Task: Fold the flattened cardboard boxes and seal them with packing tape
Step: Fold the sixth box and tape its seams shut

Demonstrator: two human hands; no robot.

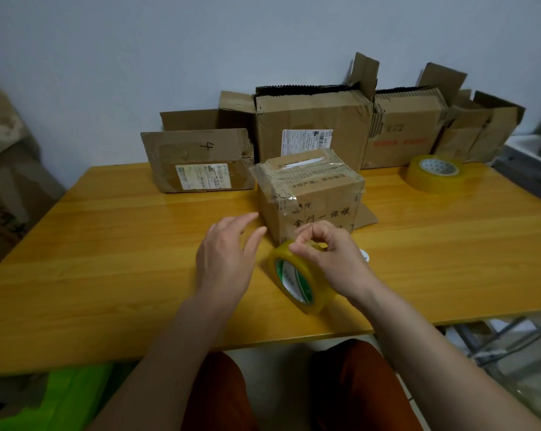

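Hands at the tape roll, in front of a taped box

The right hand (328,256) pinches the top edge of the tape roll (300,276), which stands on edge on the table (107,244) – near the middle. The left hand (228,253) hovers at the roll's 9 o'clock, fingers relaxed, holding nothing. The small box (309,194) sits at the roll's 12 o'clock; a second roll (434,173) lies at 2 o'clock, well apart.
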